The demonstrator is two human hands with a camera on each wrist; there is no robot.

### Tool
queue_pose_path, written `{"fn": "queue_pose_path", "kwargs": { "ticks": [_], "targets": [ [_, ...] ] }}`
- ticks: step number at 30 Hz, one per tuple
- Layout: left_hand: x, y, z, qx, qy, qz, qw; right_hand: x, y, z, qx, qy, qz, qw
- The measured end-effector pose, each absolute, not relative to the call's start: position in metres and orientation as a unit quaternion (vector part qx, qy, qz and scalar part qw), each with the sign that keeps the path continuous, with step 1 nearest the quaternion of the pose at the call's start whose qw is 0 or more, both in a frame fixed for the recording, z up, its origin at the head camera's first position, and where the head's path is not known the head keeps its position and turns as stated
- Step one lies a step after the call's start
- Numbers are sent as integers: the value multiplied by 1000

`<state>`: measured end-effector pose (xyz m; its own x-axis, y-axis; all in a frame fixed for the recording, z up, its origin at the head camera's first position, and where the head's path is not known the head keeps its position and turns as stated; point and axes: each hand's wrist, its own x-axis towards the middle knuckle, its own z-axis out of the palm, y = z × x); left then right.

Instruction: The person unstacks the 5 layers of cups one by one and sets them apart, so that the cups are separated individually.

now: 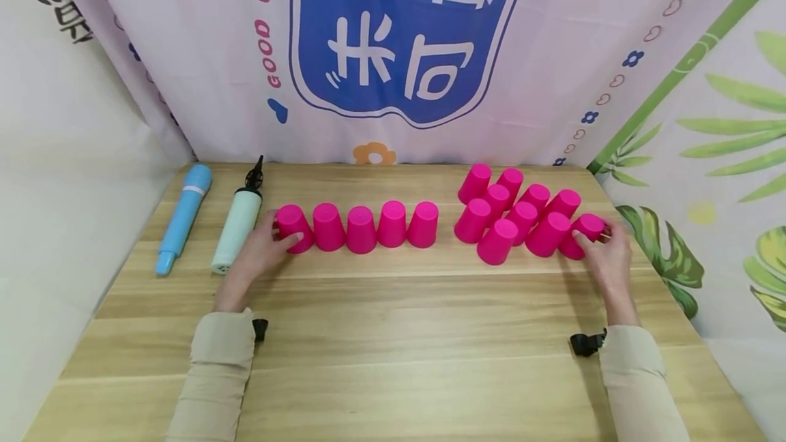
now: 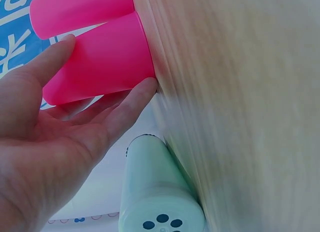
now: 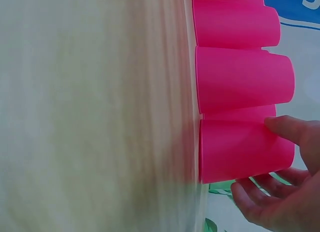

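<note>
Pink plastic cups stand upside down on the table. At the left end of a row of several, my left hand (image 1: 260, 251) holds the outermost cup (image 1: 291, 222), thumb on its near side and fingers along its left. The left wrist view shows this cup (image 2: 107, 59) with its rim at the tabletop, beside a neighbouring cup (image 2: 82, 11). On the right, my right hand (image 1: 610, 261) grips the rightmost cup (image 1: 588, 225) of a tight cluster. In the right wrist view, the thumb lies on that cup (image 3: 240, 149) and the fingers reach around its outer side.
A light green hand pump (image 1: 236, 230) with a black nozzle lies left of the row. Farther left is a blue tube-shaped pump (image 1: 184, 213). A printed curtain (image 1: 202, 53) hangs behind the wooden table (image 1: 417, 346). More cups (image 1: 496, 241) fill the cluster between the hands.
</note>
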<state>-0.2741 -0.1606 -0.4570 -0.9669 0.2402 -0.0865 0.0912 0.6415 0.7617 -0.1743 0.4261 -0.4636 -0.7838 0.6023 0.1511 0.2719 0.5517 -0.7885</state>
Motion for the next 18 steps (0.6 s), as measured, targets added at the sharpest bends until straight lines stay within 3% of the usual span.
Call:
{"fn": "queue_pose_path", "kwargs": {
  "ticks": [7,12,14,18],
  "targets": [
    [-274,-161,-456,89,902,413,89,-174,427,-458,-248,-864,393,191],
    [-274,-160,-455,93,900,415,92,-155,422,-435,-238,-887,351,181],
    [-273,-160,-456,94,900,415,93,-146,414,-422,-233,-891,325,214],
    [-272,-162,-457,91,901,413,92,-142,385,-398,-177,-873,313,329]
  ]
}}
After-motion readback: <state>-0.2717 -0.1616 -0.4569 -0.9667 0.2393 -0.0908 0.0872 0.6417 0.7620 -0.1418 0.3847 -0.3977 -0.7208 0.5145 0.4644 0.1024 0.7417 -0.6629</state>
